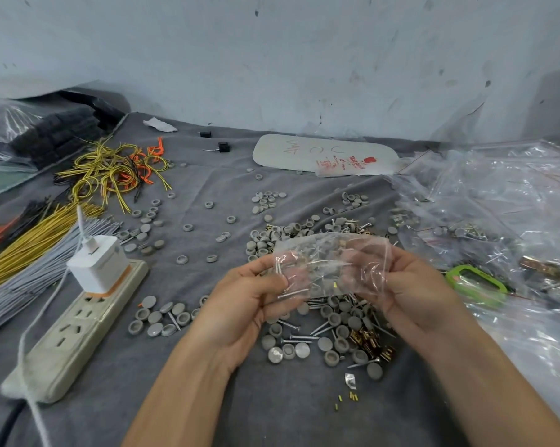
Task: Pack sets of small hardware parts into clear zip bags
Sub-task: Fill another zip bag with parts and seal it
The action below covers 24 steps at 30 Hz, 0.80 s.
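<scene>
While in two hands (pixel 249 300) (pixel 415 293), one clear bag (pixel 331 253).

I hold a clear zip bag (pixel 330 262) between both hands. The left hand (pixel 249 298) pinches its left edge, with nails (pixel 291 293) at the fingertips, and the right hand (pixel 414 291) grips its right edge. Below the bag, a pile of grey caps (pixel 324 344) lies on the grey cloth (pixel 207 398), with a power strip (pixel 69 333) at left.

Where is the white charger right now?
Head view, left side: the white charger is plugged into the beige power strip, beside the grey wire bundle.
</scene>
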Tool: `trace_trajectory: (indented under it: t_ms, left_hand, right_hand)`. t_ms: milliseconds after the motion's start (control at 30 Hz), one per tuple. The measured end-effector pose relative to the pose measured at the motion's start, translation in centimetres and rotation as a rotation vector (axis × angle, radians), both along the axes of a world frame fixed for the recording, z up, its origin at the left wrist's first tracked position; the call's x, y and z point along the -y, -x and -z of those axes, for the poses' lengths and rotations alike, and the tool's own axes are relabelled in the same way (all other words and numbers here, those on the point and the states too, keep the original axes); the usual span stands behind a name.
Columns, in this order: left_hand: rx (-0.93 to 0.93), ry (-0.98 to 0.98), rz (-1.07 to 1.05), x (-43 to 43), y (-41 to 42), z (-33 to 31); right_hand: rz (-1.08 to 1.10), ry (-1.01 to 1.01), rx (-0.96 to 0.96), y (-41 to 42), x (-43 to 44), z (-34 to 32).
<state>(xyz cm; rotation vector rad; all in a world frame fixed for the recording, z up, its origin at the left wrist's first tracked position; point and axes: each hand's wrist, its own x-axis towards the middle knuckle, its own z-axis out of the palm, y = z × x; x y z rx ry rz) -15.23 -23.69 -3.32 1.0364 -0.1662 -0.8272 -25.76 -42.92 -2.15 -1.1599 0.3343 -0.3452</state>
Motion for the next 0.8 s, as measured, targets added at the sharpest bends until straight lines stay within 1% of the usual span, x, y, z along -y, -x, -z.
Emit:
trace_trajectory:
  t_ms: [67, 167, 433, 533, 633, 733, 800]
  left_hand:
    - [0.025, -0.012, 0.034, -0.06, 0.01, 0.16]
    - [0.056, -0.042, 0.036, -0.03, 0.0, 0.45]
    - [0.041, -0.07, -0.126, 0.1, -0.07, 0.5]
    - [0.028, -0.112, -0.139, 0.18, -0.26, 0.54]
    - [0.003, -0.103, -0.146, 0.16, -0.42, 0.27]
    - [0.057, -0.092, -0.169, 0.09, -0.28, 0.25]
    - [0.089, -0.121, -0.2, 0.05, -0.17, 0.23]
  right_hand:
    - [0.044, 0.039, -0.013, 0.18, 0.37, 0.1]
    - [0.05, 0.075, -0.018, 0.43, 0.38, -0.02]
    - [0.02, 0.032, -0.013, 0.25, 0.46, -0.03]
    - [0.032, 0.052, -0.028, 0.29, 0.42, 0.17]
    - [0.055, 0.069, -0.043, 0.29, 0.23, 0.16]
    - [0.034, 0.069, -0.033, 0.24, 0.01, -0.21]
    - [0.015, 0.058, -0.019, 0.21, -0.09, -0.63]
